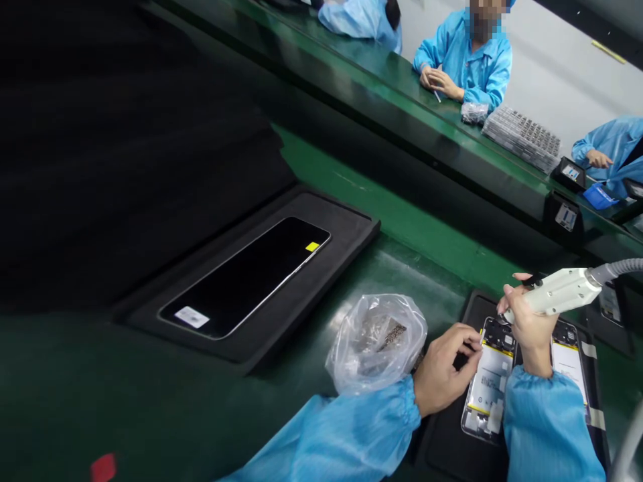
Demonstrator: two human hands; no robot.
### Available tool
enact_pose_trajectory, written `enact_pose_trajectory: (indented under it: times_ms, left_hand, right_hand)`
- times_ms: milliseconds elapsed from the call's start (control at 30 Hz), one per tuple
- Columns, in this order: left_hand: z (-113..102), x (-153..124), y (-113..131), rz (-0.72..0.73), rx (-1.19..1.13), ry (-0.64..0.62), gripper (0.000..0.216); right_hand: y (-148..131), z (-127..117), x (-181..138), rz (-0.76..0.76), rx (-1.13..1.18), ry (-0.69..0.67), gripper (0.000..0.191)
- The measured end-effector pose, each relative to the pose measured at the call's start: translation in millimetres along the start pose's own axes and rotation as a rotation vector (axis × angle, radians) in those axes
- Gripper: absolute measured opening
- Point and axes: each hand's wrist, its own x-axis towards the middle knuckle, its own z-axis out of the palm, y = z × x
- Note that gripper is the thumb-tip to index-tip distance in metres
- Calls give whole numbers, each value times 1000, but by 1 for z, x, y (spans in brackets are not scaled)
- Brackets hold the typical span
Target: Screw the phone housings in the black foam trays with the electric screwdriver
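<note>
Phone (pixel 489 383) lies uncovered on the black mat (pixel 445 447), apparently mid-fastening, the right hand (pixel 530 328) gripping a pale tool (pixel 562 292) at the phone's far end, the left hand (pixel 447 370) curled by its edge, grasp unclear; next, steady alignment seems needed.

Loose blue sleeves (pixel 346 428) with puckered cuffs (pixel 410 403)

– Looks glassy, glossy across the screen (pixel 246 281)?
– Yes, but looks matt, almost foam-like, on the tray (pixel 296 294).
– And for the bag (pixel 351 361)?
– Looks like thin, crinkled clear plastic. Seems smooth plastic on the tool (pixel 560 292), ribbed on the hose (pixel 621 268), creased cloth on the sleeves (pixel 346 432).
</note>
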Motion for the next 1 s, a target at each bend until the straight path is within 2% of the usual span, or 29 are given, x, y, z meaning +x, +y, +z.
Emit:
enact_pose_trajectory:
  times_ms: [767, 833, 900, 1000]
  left_hand:
    - [2, 0, -3, 49, 30, 16, 12]
    - [2, -3, 6, 109, 90, -8, 15]
    - [-5, -8, 28, 216, 197, -48, 17]
    - [-36, -14, 74, 378, 381, -34, 18]
  right_hand:
    - [11, 5, -8, 52, -60, 36, 28]
    - [13, 6, -10, 36, -56, 33, 28]
    - [15, 7, -11, 35, -49, 32, 28]
    - [18, 7, -12, 40, -31, 32, 26]
